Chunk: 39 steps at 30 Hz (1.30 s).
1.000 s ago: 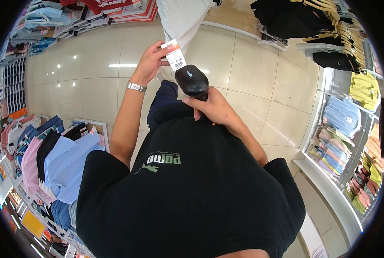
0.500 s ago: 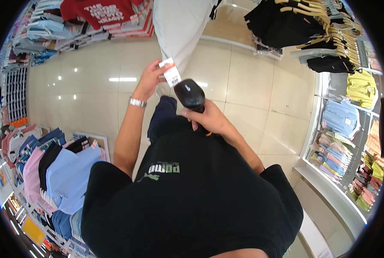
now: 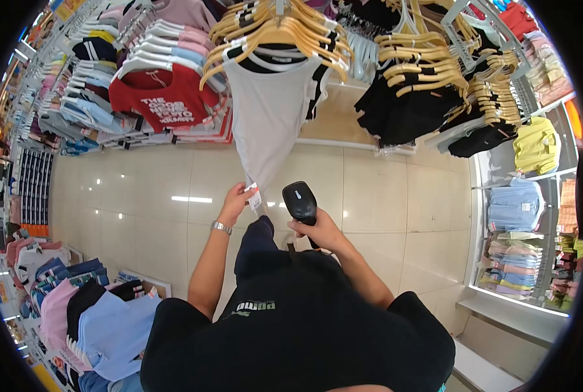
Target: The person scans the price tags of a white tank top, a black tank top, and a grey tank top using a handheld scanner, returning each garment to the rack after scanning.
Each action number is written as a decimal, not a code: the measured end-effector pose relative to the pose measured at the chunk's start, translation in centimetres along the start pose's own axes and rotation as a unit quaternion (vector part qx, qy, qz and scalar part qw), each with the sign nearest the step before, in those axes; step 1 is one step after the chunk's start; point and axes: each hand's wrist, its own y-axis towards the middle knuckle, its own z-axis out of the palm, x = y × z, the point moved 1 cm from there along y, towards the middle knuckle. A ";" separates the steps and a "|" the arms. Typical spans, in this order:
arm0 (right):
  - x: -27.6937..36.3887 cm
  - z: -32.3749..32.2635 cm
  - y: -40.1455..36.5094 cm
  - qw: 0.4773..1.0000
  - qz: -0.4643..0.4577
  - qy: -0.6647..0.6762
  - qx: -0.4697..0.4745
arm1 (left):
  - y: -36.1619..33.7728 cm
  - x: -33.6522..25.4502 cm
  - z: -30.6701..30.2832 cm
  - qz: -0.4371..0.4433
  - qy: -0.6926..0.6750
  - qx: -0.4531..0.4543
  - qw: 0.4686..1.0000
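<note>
A white and orange price tag (image 3: 253, 195) is pinched in the fingers of my left hand (image 3: 235, 202), beside the lower end of a light grey sleeveless top (image 3: 268, 108). That top hangs from a wooden hanger (image 3: 278, 36), its lower part drawn to a narrow point near the tag. My right hand (image 3: 322, 231) is wrapped round the handle of a black handheld scanner (image 3: 300, 201). The scanner's head is up, a short way right of the tag and apart from it.
A red printed shirt (image 3: 164, 98) hangs at the upper left, black garments (image 3: 402, 111) at the upper right. Folded blue shirts (image 3: 115, 333) lie on a stand at the lower left. Shelves at the right hold a blue shirt (image 3: 515, 204) and a yellow one (image 3: 536, 145).
The view has tilted up, showing more of the hangers and racks. The scanner has moved away from the tag, to its right. Both hands keep their holds.
</note>
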 end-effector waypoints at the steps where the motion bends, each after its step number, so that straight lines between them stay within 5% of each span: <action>1: 0.3 -0.2 0.7 1.000 -0.009 0.003 -0.012 | 1.1 0.2 -0.5 -0.010 0.009 -0.003 1.000; 7: 1.5 -1.4 5.2 0.989 -0.068 -0.014 -0.134 | 7.7 -1.0 -3.2 -0.005 0.090 -0.058 0.994; 10: 4.0 -2.1 6.5 0.979 -0.081 0.013 -0.185 | 10.1 -5.0 -3.2 0.241 0.243 -0.261 0.903; 12: 5.5 -2.5 7.4 0.974 -0.077 0.023 -0.212 | 9.4 -12.8 -1.9 0.416 0.217 -0.289 0.835; 17: 8.8 -3.3 11.1 0.958 -0.124 0.058 -0.253 | 9.6 -28.1 0.0 0.573 0.285 -0.302 0.707; 23: 13.6 -2.7 13.8 0.944 -0.155 0.048 -0.288 | 13.0 -32.3 0.4 0.536 0.462 -0.179 0.684; 27: 14.5 -3.0 15.2 0.940 -0.146 0.062 -0.301 | 14.8 -32.6 0.4 0.560 0.467 -0.174 0.662; 33: 15.3 -3.4 15.8 0.921 -0.167 0.082 -0.341 | 13.4 -33.8 0.0 0.530 0.347 -0.054 0.772; 39: 16.5 -3.6 13.7 0.871 -0.294 0.165 -0.356 | 7.7 -33.2 3.6 0.391 0.307 0.182 0.849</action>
